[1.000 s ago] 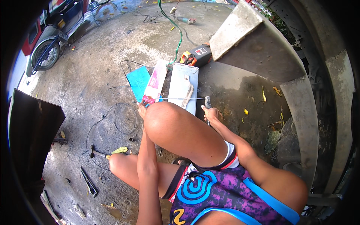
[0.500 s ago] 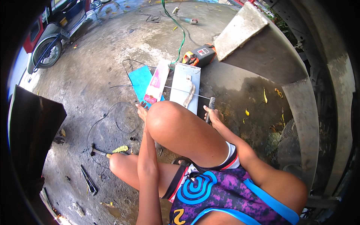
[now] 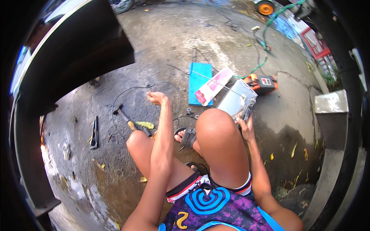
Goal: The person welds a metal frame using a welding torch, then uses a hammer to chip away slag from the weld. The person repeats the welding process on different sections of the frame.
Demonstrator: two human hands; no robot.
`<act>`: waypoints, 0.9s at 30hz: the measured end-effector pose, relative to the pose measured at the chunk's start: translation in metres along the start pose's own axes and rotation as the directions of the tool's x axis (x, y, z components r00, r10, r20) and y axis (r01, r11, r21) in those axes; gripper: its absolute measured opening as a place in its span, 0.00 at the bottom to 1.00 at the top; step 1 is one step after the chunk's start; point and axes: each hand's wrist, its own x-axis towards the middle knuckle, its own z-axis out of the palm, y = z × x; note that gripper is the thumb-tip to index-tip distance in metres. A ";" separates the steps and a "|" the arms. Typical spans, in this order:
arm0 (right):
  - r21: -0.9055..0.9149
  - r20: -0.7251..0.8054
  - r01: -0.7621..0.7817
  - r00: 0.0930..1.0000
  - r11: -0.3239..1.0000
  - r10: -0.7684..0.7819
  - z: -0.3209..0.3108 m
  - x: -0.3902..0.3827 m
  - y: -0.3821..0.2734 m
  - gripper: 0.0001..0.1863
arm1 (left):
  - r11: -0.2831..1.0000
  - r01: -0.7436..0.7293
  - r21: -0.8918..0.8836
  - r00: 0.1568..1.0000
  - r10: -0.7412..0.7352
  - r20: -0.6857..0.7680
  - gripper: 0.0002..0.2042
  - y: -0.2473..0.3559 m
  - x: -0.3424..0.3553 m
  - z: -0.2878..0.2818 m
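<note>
In my right hand [image 3: 246, 126] is a welding electrode holder [image 3: 250, 108], with the fingers wrapped round its grip. A long thin welding rod [image 3: 216, 82] sticks out of the holder to the left, over a pink-and-white carton [image 3: 211, 89] and a blue flat sheet [image 3: 198, 79]. A grey metal box [image 3: 232, 101] lies just left of the holder. My left hand [image 3: 157, 97] is off to the left above the concrete, its fingers loosely curled and apart, with nothing visible in it. My raised knee hides part of the ground below the metal box.
An orange-and-black machine [image 3: 266, 84] stands beyond the metal box, near a green cable [image 3: 264, 57]. On the left lie a hammer [image 3: 125, 117], a dark tong-like tool [image 3: 94, 133] and a looped black wire [image 3: 127, 91]. Dark metal panels [image 3: 96, 42] rise at left and a curved metal frame [image 3: 331, 131] at right.
The view has turned left, so the ground things appear farther right. My left hand has moved away from the carton and blue sheet, leftward. The right hand keeps hold of the electrode holder.
</note>
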 end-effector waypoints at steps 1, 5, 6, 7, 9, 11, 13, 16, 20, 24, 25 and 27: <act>-0.183 0.042 0.006 0.999 0.983 0.002 0.007 0.014 -0.009 0.23 | 0.999 0.002 -0.038 0.999 -0.003 -0.038 0.20 0.023 0.003 -0.001; -0.526 0.110 0.166 0.986 0.834 -0.127 0.077 0.076 0.001 0.31 | 0.972 0.003 -0.235 0.991 -0.034 -0.126 0.17 0.097 0.030 -0.019; -0.525 0.132 0.122 0.989 0.842 -0.061 0.099 0.086 0.001 0.31 | 0.965 0.047 -0.259 0.991 -0.078 -0.109 0.16 0.119 0.027 -0.027; -0.525 0.157 0.080 0.988 0.847 0.005 0.121 0.094 0.001 0.32 | 0.955 0.089 -0.284 0.988 -0.120 -0.093 0.15 0.140 0.023 -0.038; -0.576 0.238 0.105 0.970 0.811 0.044 0.169 0.100 -0.006 0.35 | 0.935 0.106 -0.337 0.987 -0.141 -0.081 0.12 0.176 0.029 -0.064; -0.686 0.268 0.193 0.963 0.702 -0.003 0.194 0.110 -0.007 0.42 | 0.915 0.127 -0.383 0.983 -0.168 -0.074 0.11 0.194 0.036 -0.080; -0.680 0.295 0.190 0.955 0.709 0.028 0.205 0.123 0.002 0.48 | 0.894 0.121 -0.431 0.986 -0.160 -0.056 0.11 0.205 0.051 -0.099; -0.660 0.318 0.020 0.913 0.751 0.255 0.204 0.121 -0.016 0.54 | 0.879 0.117 -0.462 0.988 -0.151 -0.036 0.10 0.212 0.084 -0.134; -0.356 0.204 -0.196 0.938 0.914 0.281 0.136 0.068 -0.014 0.35 | 0.873 0.142 -0.466 0.982 -0.183 -0.044 0.09 0.194 0.105 -0.168; -0.086 0.000 -0.288 0.957 0.954 0.289 0.067 0.002 -0.053 0.27 | 0.854 0.228 -0.467 0.960 -0.277 -0.038 0.06 0.177 0.117 -0.180; -0.026 -0.039 -0.281 0.959 0.959 0.280 0.056 -0.008 -0.065 0.26 | 0.851 0.235 -0.471 0.957 -0.286 -0.040 0.06 0.175 0.117 -0.175; -0.111 -0.040 -0.244 0.970 0.963 0.241 0.041 -0.017 -0.094 0.23 | 0.832 0.259 -0.491 0.951 -0.308 -0.020 0.06 0.166 0.122 -0.170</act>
